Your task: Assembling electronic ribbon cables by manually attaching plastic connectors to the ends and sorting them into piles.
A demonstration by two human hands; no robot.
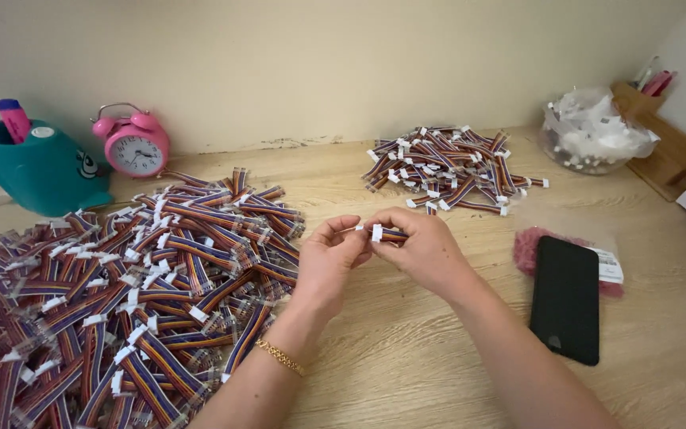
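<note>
Above the middle of the wooden desk (406, 349), my left hand (329, 256) and my right hand (421, 248) meet and together pinch one short rainbow ribbon cable with a white connector (383, 233). The left fingertips hold its left end, the right fingers its body. A gold bracelet (279, 357) circles my left wrist. To the left spreads a large heap of the same multicoloured cables (121, 294). A smaller pile of them (446, 167) lies beyond my hands, at the back.
A black phone (567, 298) lies face down at the right, partly on a pink mesh item (527, 248). A clear bowl of white connectors (589, 131) and a wooden holder (660, 143) stand back right. A pink alarm clock (135, 143) and teal pen holder (37, 167) stand back left.
</note>
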